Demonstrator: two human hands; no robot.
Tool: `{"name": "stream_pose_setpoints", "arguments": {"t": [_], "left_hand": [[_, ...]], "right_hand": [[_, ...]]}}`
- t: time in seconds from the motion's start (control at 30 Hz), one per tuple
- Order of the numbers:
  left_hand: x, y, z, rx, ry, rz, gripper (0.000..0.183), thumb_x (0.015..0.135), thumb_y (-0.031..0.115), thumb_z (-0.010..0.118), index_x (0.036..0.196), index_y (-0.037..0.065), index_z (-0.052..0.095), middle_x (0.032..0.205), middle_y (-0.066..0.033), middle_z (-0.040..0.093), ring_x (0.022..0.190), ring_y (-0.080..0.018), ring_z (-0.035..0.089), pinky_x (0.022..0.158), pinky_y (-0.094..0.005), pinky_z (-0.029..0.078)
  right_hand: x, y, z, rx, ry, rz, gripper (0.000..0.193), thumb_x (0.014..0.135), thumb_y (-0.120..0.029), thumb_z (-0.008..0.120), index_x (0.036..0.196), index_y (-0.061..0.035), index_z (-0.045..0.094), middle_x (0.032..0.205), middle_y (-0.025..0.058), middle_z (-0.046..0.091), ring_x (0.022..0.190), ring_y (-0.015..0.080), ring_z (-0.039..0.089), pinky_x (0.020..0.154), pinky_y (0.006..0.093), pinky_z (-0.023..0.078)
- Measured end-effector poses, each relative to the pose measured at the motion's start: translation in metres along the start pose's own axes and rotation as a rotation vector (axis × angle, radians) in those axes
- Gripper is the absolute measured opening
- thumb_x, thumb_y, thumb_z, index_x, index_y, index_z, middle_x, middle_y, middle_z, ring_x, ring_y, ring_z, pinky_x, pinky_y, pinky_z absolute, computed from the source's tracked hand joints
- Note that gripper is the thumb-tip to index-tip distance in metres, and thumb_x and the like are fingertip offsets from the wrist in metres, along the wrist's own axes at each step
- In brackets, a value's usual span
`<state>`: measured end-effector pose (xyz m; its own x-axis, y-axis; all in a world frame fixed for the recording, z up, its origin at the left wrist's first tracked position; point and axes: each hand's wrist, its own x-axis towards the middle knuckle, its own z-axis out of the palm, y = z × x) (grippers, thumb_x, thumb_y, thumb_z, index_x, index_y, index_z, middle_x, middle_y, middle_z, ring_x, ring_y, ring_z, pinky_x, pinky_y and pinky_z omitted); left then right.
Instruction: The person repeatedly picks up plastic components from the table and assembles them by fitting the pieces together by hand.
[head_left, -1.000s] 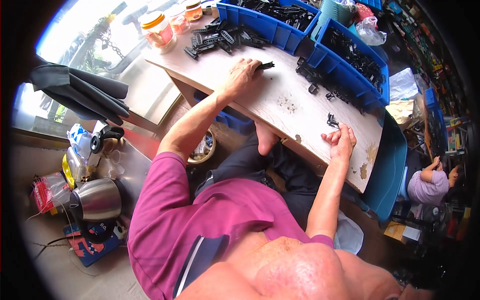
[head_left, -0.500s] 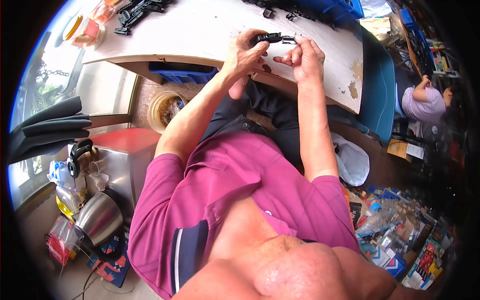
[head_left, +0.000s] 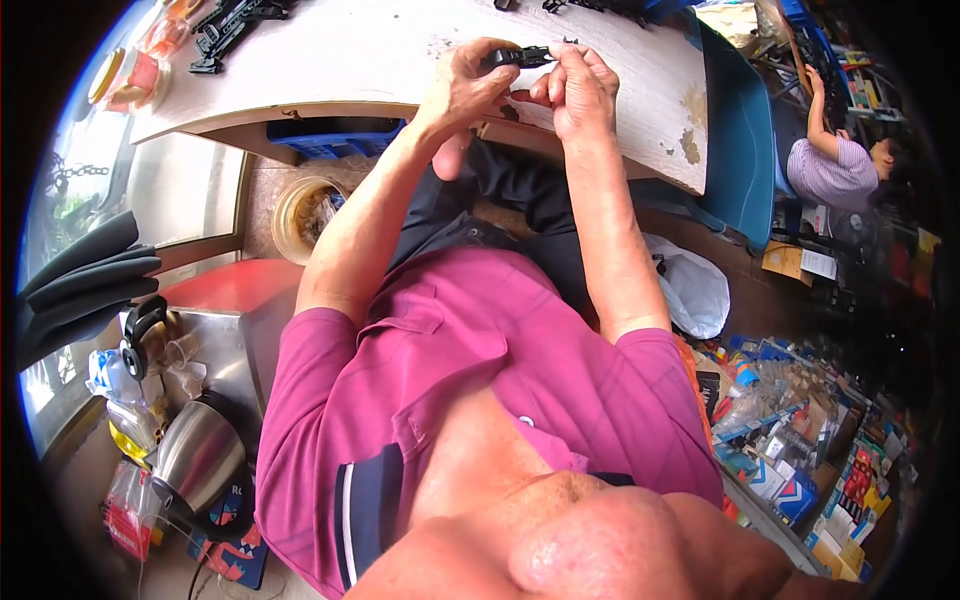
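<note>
Over the near edge of the white worktable (head_left: 330,65), my left hand (head_left: 465,90) is closed around a slim black plastic part (head_left: 522,57) with a jointed look. The part lies roughly level and points to the right. My right hand (head_left: 582,92) pinches at the part's right end, thumb and forefinger pressed together. Its fingers mostly hide a small black piece there; only a dark tip shows above them. Both hands are close together, joined by the part. What exactly the black part is, I cannot tell.
Several black parts (head_left: 232,30) and a lidded jar (head_left: 128,78) occupy the table's left. A blue crate (head_left: 330,138) sits beneath it, near a bucket (head_left: 300,215). Right of the table stands a teal chair (head_left: 735,140); beyond it, another person (head_left: 830,170) reaches upward. A steel kettle (head_left: 200,450) is lower left.
My right fingers have come closer to my left hand, and the small piece now meets the black part's end. The whole view has shifted slightly. The other person has raised an arm.
</note>
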<state>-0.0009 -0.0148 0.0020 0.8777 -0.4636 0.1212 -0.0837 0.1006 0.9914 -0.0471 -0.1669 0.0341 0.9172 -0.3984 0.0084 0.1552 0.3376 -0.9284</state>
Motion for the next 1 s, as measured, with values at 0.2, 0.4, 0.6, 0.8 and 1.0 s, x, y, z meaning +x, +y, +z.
{"name": "stream_pose_setpoints", "arguments": {"t": [0.2, 0.4, 0.6, 0.8, 1.0], "left_hand": [[-0.001, 0.0, 0.0, 0.072, 0.005, 0.015, 0.028, 0.091, 0.011, 0.064, 0.117, 0.002, 0.062, 0.078, -0.0026, 0.063, 0.065, -0.0077, 0.06, 0.059, -0.0233, 0.053], [-0.004, 0.004, 0.001, 0.134, 0.015, 0.034, 0.03, 0.09, 0.011, 0.063, 0.118, 0.001, 0.062, 0.077, -0.0036, 0.064, 0.065, -0.0082, 0.06, 0.059, -0.0236, 0.053], [-0.004, 0.009, 0.001, 0.137, 0.01, 0.041, 0.032, 0.089, 0.012, 0.062, 0.119, 0.002, 0.061, 0.079, -0.0046, 0.063, 0.066, -0.0097, 0.061, 0.06, -0.0249, 0.053], [-0.002, 0.005, 0.001, 0.211, 0.034, 0.111, 0.033, 0.089, 0.016, 0.063, 0.119, 0.002, 0.06, 0.079, -0.0058, 0.064, 0.066, -0.011, 0.062, 0.059, -0.0264, 0.054], [-0.004, 0.017, 0.012, 0.135, 0.185, 0.104, 0.026, 0.087, 0.023, 0.063, 0.103, 0.003, 0.069, 0.08, -0.014, 0.07, 0.072, -0.0201, 0.069, 0.067, -0.0319, 0.054]], "right_hand": [[0.0, 0.002, 0.003, -0.018, 0.017, -0.016, 0.013, 0.087, -0.01, 0.066, 0.078, -0.0037, 0.059, 0.047, 0.0026, 0.047, 0.037, 0.018, 0.049, 0.042, 0.0323, 0.048], [0.0, 0.003, 0.004, -0.015, 0.016, -0.041, 0.015, 0.085, -0.011, 0.067, 0.077, -0.0046, 0.057, 0.045, 0.0012, 0.045, 0.036, 0.0152, 0.05, 0.04, 0.0293, 0.047], [-0.002, 0.009, 0.006, -0.017, -0.003, -0.041, 0.011, 0.085, -0.009, 0.068, 0.078, -0.0045, 0.06, 0.051, 0.0001, 0.049, 0.037, 0.0124, 0.049, 0.04, 0.0255, 0.044], [-0.002, 0.012, 0.01, -0.027, 0.013, -0.017, 0.012, 0.083, -0.009, 0.07, 0.077, -0.0051, 0.06, 0.056, -0.0007, 0.053, 0.039, 0.0067, 0.042, 0.038, 0.0236, 0.041], [0.004, 0.017, 0.008, -0.132, 0.019, 0.006, 0.013, 0.08, -0.009, 0.072, 0.076, -0.0056, 0.06, 0.058, -0.0032, 0.052, 0.041, 0.0039, 0.038, 0.038, 0.0237, 0.042]]}}
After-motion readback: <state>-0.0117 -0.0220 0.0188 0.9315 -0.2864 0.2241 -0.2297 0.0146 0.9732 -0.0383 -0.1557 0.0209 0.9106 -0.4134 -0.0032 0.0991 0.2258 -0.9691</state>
